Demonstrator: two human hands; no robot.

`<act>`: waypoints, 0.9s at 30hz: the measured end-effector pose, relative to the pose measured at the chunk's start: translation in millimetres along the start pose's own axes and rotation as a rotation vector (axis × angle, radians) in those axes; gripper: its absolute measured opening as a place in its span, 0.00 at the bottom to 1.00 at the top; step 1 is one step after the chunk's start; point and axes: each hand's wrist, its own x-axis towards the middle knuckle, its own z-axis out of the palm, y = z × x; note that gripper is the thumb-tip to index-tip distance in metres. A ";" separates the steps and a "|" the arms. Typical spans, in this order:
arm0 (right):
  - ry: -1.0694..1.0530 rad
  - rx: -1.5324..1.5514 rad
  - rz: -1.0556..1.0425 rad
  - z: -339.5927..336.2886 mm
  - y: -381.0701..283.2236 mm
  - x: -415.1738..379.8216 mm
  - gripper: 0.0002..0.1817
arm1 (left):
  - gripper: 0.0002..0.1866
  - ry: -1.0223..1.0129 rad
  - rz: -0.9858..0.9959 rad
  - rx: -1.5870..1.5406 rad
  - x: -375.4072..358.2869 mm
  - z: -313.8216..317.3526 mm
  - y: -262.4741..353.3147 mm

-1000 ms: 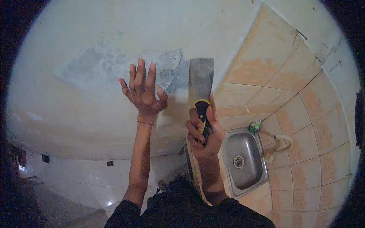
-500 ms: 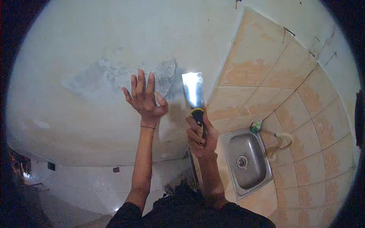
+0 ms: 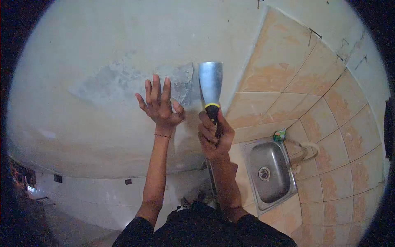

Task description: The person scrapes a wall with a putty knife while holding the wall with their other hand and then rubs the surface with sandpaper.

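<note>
My right hand (image 3: 215, 133) is closed round the black and yellow handle of a putty knife (image 3: 211, 80). Its wide metal blade points up and overlaps the wall just right of a damaged patch (image 3: 123, 80). That patch is grey and flaking, with a cracked, peeling edge at its right end. My left hand (image 3: 162, 108) is open, fingers spread, in front of the patch's lower part. A thin bracelet (image 3: 163, 136) circles the left wrist.
A steel sink (image 3: 269, 173) is set in a tiled counter (image 3: 242, 177) at the right, with a green packet (image 3: 279, 134) at its back corner. Orange and cream tiles (image 3: 284, 66) cover the adjoining wall. Two small dark objects lie at the lower left.
My right hand has raised the putty knife a little, and the blade's bright glare has faded. My left hand stays spread in nearly the same place on the wall.
</note>
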 end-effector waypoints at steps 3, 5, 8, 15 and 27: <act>0.079 -0.173 -0.085 13.6 -4.6 -9.2 0.19 | 0.30 -0.019 -0.005 -0.012 -1.7 0.5 -2.7; 0.174 -0.477 -0.216 22.5 -4.8 -25.4 0.22 | 0.30 -0.029 -0.023 -0.042 -2.0 -3.1 0.3; 0.235 -0.986 -0.415 29.1 -8.3 -41.4 0.25 | 0.30 -0.028 -0.030 -0.006 -3.2 -2.0 -0.7; 0.417 -1.225 -0.410 20.1 -11.3 -54.6 0.31 | 0.32 -0.001 -0.035 -0.033 0.4 -2.6 3.1; 0.117 -0.505 -0.143 -8.2 -10.5 -37.4 0.30 | 0.29 0.030 -0.020 0.016 0.1 0.8 3.6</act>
